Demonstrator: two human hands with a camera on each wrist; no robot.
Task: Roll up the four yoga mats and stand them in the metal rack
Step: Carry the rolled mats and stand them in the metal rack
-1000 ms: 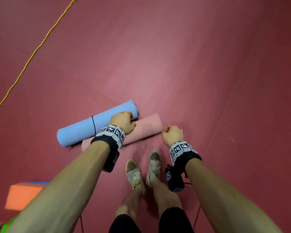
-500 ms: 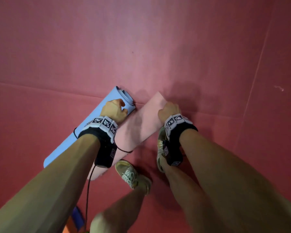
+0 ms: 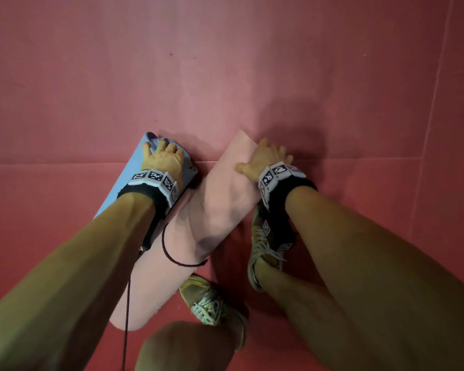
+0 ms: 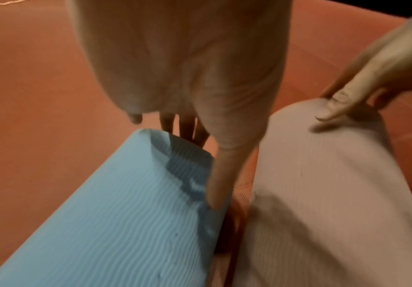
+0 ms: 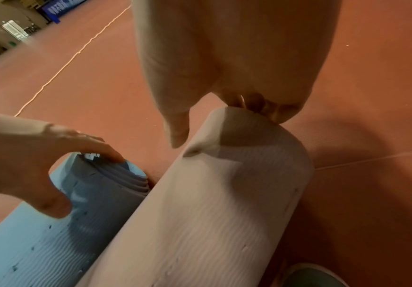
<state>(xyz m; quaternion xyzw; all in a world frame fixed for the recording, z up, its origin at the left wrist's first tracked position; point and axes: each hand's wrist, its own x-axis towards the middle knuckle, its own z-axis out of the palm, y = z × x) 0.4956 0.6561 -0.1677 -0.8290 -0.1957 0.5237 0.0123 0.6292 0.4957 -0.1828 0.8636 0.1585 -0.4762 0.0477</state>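
Observation:
A rolled blue mat (image 3: 123, 188) lies on the red floor, pointing away from me. My left hand (image 3: 162, 159) grips its far end, fingers bent over the end face and thumb along the side. To its right, touching lower down, lies a rolled pink mat (image 3: 214, 210). My right hand (image 3: 265, 156) holds the pink mat's far end, fingers hooked over the end and thumb on top. The left wrist view shows the blue mat (image 4: 116, 223) beside the pink mat (image 4: 322, 194). The right wrist view shows the pink mat (image 5: 212, 213) and my left hand (image 5: 53, 147). No rack is in view.
My two shoes (image 3: 209, 303) (image 3: 263, 242) stand on the red floor (image 3: 252, 62) right of the pink mat's near half. A dark cord (image 3: 177, 253) loops over the pink mat. A yellow floor line (image 5: 72, 56) runs off to the far left.
Both mats have swung from lying crosswise to pointing away from me. My hands have moved onto their far ends, fingers now hooked over the end faces. My feet have shifted.

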